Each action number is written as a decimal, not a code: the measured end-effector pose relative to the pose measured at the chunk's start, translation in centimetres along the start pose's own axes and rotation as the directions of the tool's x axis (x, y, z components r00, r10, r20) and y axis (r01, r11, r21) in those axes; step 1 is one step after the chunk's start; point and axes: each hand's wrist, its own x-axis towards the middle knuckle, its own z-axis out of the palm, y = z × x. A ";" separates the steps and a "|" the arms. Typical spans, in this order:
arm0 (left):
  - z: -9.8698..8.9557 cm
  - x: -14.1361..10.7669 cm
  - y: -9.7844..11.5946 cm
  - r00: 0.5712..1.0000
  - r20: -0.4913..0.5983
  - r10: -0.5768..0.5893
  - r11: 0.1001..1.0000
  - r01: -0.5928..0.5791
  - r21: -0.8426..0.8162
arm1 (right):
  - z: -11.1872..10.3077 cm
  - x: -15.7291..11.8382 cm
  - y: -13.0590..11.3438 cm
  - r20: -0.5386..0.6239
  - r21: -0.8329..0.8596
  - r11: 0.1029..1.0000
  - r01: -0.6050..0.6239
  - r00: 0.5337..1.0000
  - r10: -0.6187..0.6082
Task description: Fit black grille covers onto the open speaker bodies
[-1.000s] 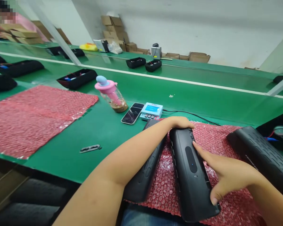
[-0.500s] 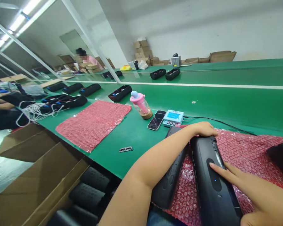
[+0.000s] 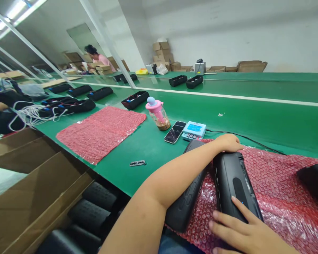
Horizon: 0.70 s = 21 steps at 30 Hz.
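A black speaker-like device (image 3: 228, 176) lies lengthwise on pink bubble wrap (image 3: 281, 197), with a small blue light on its top. My left hand (image 3: 229, 143) is curled round its far end, the fingertips partly hidden. Across the near part rests my right hand (image 3: 235, 225), fingers spread and touching the surface. Left of the device, partly under my left forearm, is a second black unit (image 3: 182, 208). Beyond it sit a light-blue meter (image 3: 194, 129) with a lit screen and a phone (image 3: 175, 132).
A pink-lidded bottle (image 3: 159, 114), a small grey part (image 3: 137, 163) and another bubble wrap sheet (image 3: 102, 132) lie to the left. Cardboard boxes (image 3: 37, 197) and black units stand below the table edge. Open black shells (image 3: 135, 100) line the bench; a person (image 3: 100, 60) is far back.
My right hand has slid toward the near end and left, its fingers now spread over the device. My left hand stays at the far end. The view has shifted slightly.
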 end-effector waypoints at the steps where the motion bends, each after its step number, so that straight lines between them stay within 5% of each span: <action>1: 0.0 -0.1 0.0 1.000 -0.012 -0.007 1.000 0.006 -0.005 | 0.7 0.2 -0.4 -0.020 0.066 0.997 -0.025 0.999 0.026; 4: -0.3 -0.2 -0.2 0.999 -0.040 -0.030 0.999 0.029 -0.027 | 2.1 -0.2 -1.2 -0.016 0.201 0.968 -0.153 0.987 0.159; 13: -0.4 0.0 -1.0 0.986 0.110 0.125 0.936 -0.081 -0.342 | 1.9 -0.6 -2.1 -0.034 0.244 0.957 -0.155 0.985 0.169; 15: -0.3 0.0 -1.0 0.952 0.153 0.263 0.861 -0.161 -0.482 | 1.8 -0.4 -2.0 -0.047 0.235 0.960 -0.151 0.985 0.166; 18: 0.1 0.1 -0.8 0.843 0.242 0.481 0.749 -0.251 -0.613 | 1.9 -0.3 -1.8 -0.041 0.232 0.962 -0.143 0.987 0.156; 21: 0.6 0.1 -0.4 0.816 0.326 0.478 0.807 -0.261 -0.530 | 2.0 -0.3 -1.7 -0.035 0.228 0.962 -0.150 0.986 0.163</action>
